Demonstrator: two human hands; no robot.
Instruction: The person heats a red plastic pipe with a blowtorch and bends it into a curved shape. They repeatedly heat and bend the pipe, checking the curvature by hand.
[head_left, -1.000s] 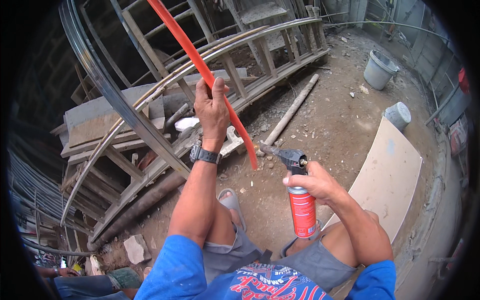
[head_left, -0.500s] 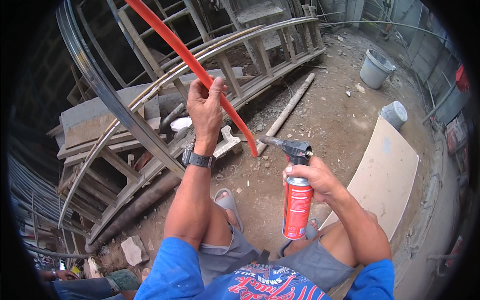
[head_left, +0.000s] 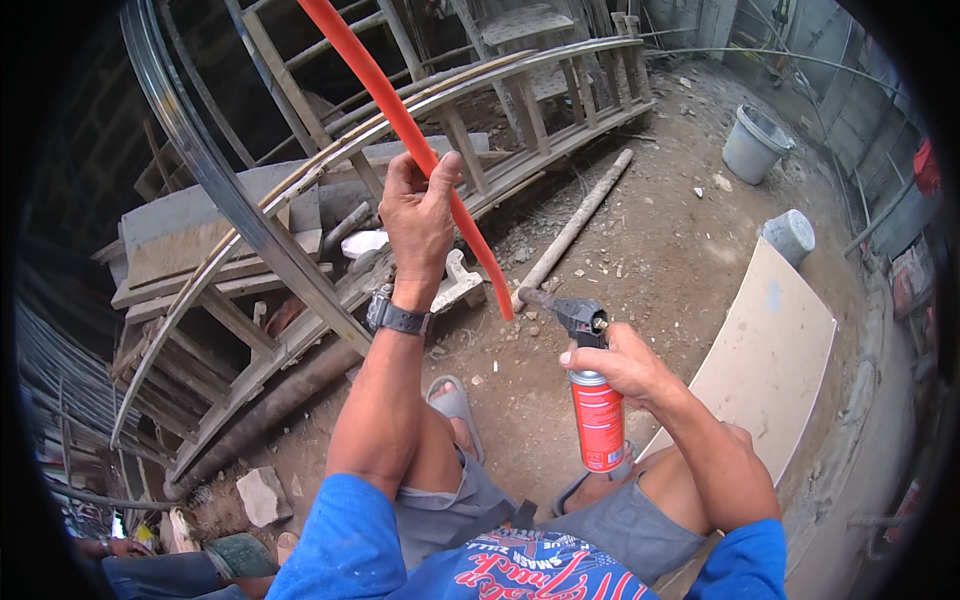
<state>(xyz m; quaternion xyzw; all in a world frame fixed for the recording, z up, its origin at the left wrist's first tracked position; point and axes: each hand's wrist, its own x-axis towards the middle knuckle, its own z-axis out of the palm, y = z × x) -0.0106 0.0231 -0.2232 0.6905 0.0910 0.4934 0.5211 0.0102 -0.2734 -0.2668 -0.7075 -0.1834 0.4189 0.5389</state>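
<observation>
A long orange pipe (head_left: 385,98) slants down from the top edge, its lower end bent slightly and hanging free above the dirt. My left hand (head_left: 419,212) grips it partway along, thumb on one side and fingers behind. In my right hand (head_left: 630,368) is a gas torch (head_left: 598,415), a red can with a black burner head on top. The torch's nozzle (head_left: 537,297) points left, close to the pipe's lower end but apart from it. No flame can be made out.
A wooden ladder-like frame (head_left: 520,110) curves across the left, with metal channels (head_left: 215,170) over it. A pole (head_left: 580,225) lies on the dirt ahead. Two grey buckets (head_left: 755,145) and a pale board (head_left: 765,350) are at right. Another person's leg (head_left: 165,577) shows at lower left.
My left hand and the orange pipe have shifted slightly to the right. The torch has dropped a little, its nozzle now nearer the height of the pipe's end.
</observation>
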